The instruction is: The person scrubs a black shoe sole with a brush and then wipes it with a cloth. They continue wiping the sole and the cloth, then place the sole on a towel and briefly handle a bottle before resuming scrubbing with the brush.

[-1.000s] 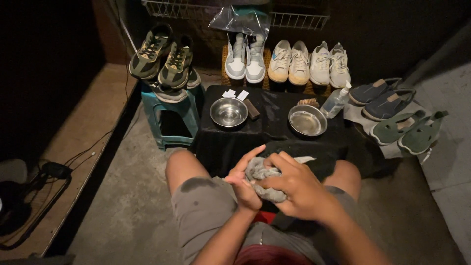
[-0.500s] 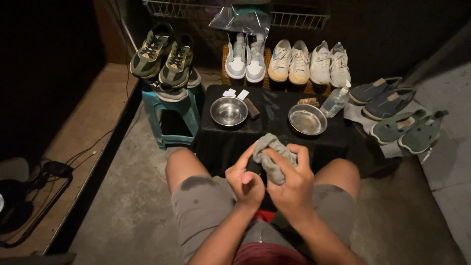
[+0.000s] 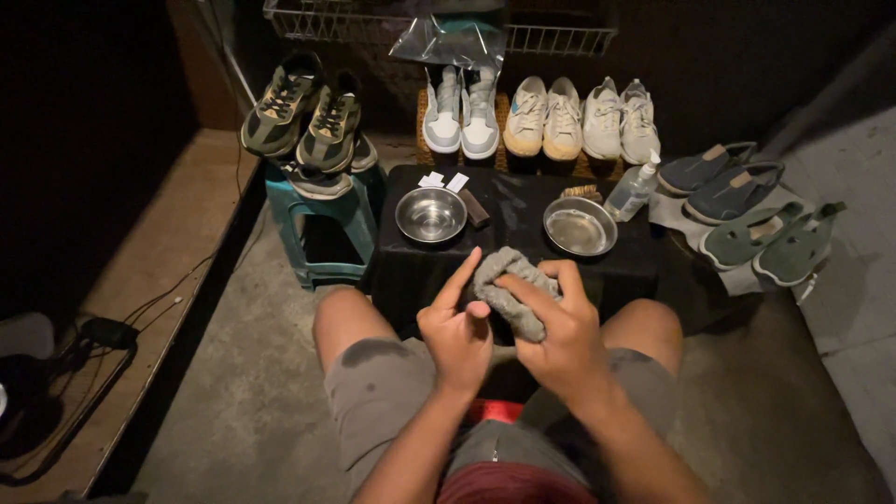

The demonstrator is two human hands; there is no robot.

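Observation:
I sit with both hands raised over my knees, in front of a low black table (image 3: pixel 511 201). My right hand (image 3: pixel 560 336) is wrapped around a bunched grey cloth (image 3: pixel 509 289). My left hand (image 3: pixel 455 331) touches the cloth's left side, its index finger pointing up along it. Just beyond the hands, two round metal bowls rest on the table: one on the left (image 3: pixel 430 216) and one on the right (image 3: pixel 580 227).
A clear spray bottle (image 3: pixel 632 191), a brush (image 3: pixel 581 192) and small white cards (image 3: pixel 444 181) lie on the table. Olive sneakers (image 3: pixel 303 117) sit on a teal stool (image 3: pixel 325 233); white sneakers (image 3: pixel 541 117) line the back; grey slip-ons (image 3: pixel 747 210) lie right. Cables (image 3: pixel 103 331) trail at left.
Both hands have lifted the cloth from my lap toward the table edge and turned it; my right hand now covers it from the right while my left index finger extends upward.

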